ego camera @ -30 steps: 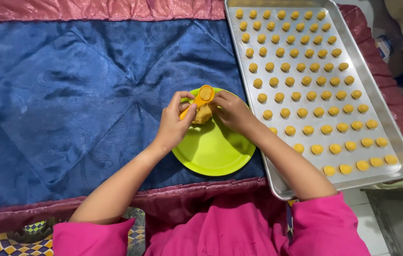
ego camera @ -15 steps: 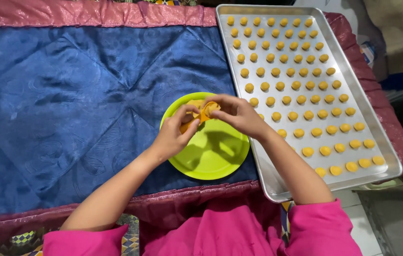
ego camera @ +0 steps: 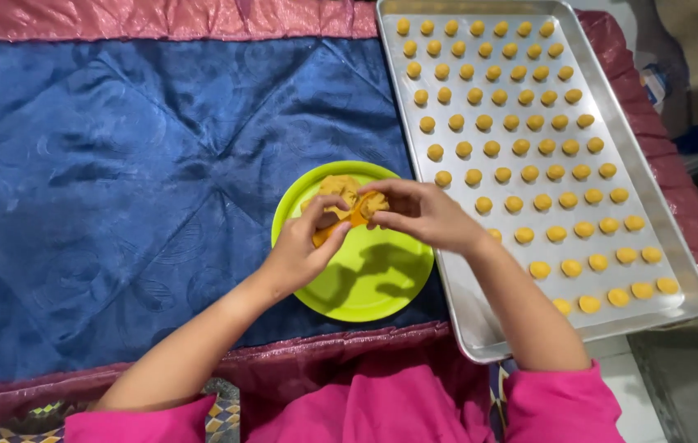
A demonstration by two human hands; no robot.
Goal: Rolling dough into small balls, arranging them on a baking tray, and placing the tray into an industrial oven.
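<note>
Head view is showing both of your hands meeting over the far half of the green plate [ego camera: 365, 279], which is sitting close to the near edge of the blue quilted cloth [ego camera: 119, 164]. Your left hand [ego camera: 304, 246] is cupping the lump of orange dough [ego camera: 340, 201] from the near-left side, fingers curled under and around it. Your right hand [ego camera: 418, 213] is coming in from the right, thumb and fingertips pinching at the dough's right end, so the piece is lying right between the two hands, touching both. The dough is stretching roughly left to right, with more of the lump resting on the plate just beyond your fingers.

To the right, the metal tray [ego camera: 677, 246] is lying just beside the plate, its long axis running near to far. Your right hand is the nearer one to it. Rows of small dough balls [ego camera: 521, 148] are filling most of the tray; open room is remaining only at its near-left corner, beside your right wrist.
</note>
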